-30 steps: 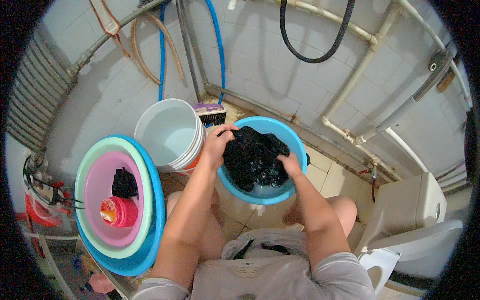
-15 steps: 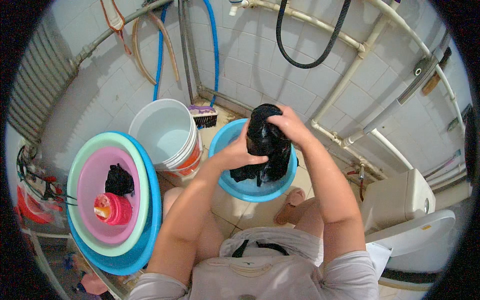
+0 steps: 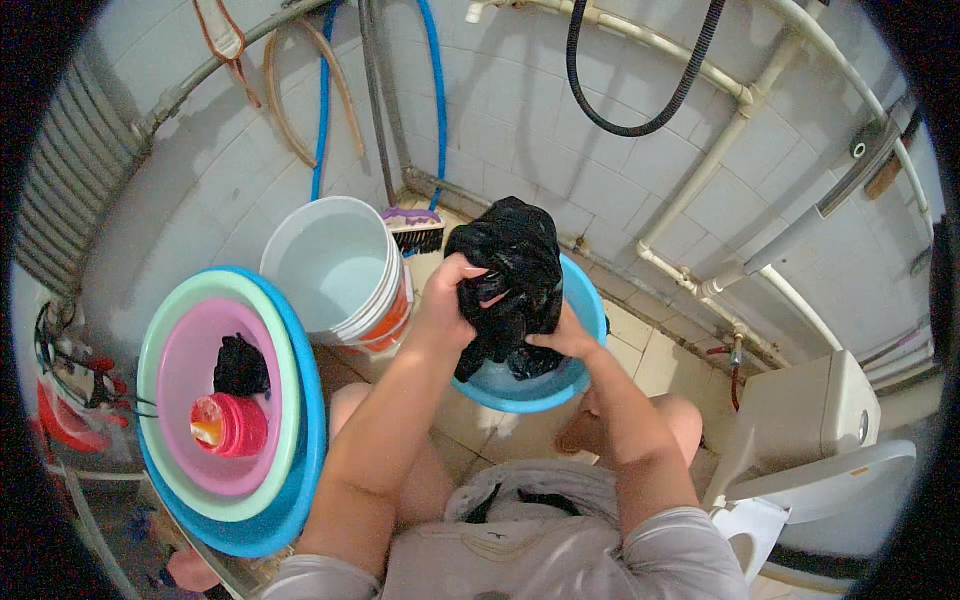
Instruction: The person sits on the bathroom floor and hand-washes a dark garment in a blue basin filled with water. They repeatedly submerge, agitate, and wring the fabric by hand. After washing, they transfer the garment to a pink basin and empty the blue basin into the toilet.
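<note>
A wet, black, bunched-up garment [image 3: 508, 262] hangs between my hands above a blue basin [image 3: 597, 300] on the floor; its exact kind cannot be made out. My left hand [image 3: 446, 305] grips the cloth on its left side, thumb over a fold. Lower on the right, my right hand [image 3: 568, 338] is closed on the cloth's edge with the thumb on top. The lower folds hang into the basin, where some water shows. The cloth hides the basin's left and far parts.
Left of the basin stands a white bucket [image 3: 283, 268] with water. Nested basins at the left, the inner one pink [image 3: 180, 345], hold a black cloth [image 3: 241, 366] and a red jar [image 3: 240, 425]. A brush [image 3: 418, 238] lies behind; a toilet [image 3: 800, 420] stands right.
The black garment has been turned and spread wider, shifting up and left. My right hand has come down from its top to its lower right; my left hand has moved slightly left.
</note>
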### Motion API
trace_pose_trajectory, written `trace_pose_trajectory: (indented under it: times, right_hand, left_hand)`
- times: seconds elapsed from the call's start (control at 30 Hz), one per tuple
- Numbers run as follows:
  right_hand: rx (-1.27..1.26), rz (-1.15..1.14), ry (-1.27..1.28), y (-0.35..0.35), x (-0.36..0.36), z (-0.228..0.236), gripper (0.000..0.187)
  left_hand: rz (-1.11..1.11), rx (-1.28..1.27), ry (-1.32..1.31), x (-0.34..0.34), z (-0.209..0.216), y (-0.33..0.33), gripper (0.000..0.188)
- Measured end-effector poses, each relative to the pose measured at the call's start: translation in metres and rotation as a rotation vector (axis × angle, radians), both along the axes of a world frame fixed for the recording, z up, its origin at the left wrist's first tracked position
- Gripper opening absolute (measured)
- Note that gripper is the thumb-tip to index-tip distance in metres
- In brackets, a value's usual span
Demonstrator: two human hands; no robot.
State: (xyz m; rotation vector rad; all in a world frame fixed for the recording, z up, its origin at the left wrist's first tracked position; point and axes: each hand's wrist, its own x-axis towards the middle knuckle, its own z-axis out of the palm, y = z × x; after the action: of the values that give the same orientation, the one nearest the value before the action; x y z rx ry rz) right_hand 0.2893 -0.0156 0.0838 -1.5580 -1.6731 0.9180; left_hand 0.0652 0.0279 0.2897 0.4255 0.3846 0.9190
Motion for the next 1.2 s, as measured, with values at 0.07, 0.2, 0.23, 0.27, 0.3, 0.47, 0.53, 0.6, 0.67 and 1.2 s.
trace_pose_trajectory:
  times: [0.07,0.2,0.23,0.27,0.3,0.47,0.53,0.6,0.67,1.2]
  right_hand:
    - [-0.067,-0.131,0.064,0.005,-0.020,-0.002,0.074]
    - [-0.160,-0.510,0.632,0.004,-0.014,0.007,0.048]
    - [-0.072,-0.612,0.836,0.006,-0.011,0.009,0.043]
    - [-0.073,-0.626,0.951,0.006,-0.012,0.033,0.045]
    - [-0.076,-0.647,1.067,0.007,-0.012,0.064,0.047]
    - [0.250,-0.468,0.518,0.010,0.000,0.082,0.065]
    - [0.198,-0.321,0.080,0.008,0.015,0.055,0.073]
    - [-0.024,-0.131,-0.205,0.007,0.020,0.029,0.076]
    - [-0.240,-0.035,-0.432,-0.002,0.014,0.021,0.083]
    - [-0.333,0.007,-0.763,0.050,-0.009,-0.041,0.053]
  left_hand:
    - [-0.007,0.085,-0.087,-0.011,0.006,-0.003,0.037]
    - [0.172,-0.013,0.065,-0.013,0.021,0.000,0.034]
    - [-0.039,0.105,-0.273,-0.030,-0.005,0.019,0.032]
    - [-0.022,0.082,-0.148,-0.040,-0.021,0.031,0.030]
    - [-0.010,0.055,-0.021,-0.043,-0.031,0.039,0.029]
    - [-0.017,0.209,0.581,-0.016,-0.058,0.040,0.036]
    - [-0.042,0.495,0.972,0.000,-0.079,0.039,0.042]
    - [-0.025,0.721,1.664,0.012,-0.142,0.043,0.059]
    - [-0.132,0.861,1.777,0.023,-0.147,0.036,0.074]
    - [-0.505,1.194,1.982,0.065,-0.235,0.056,0.059]
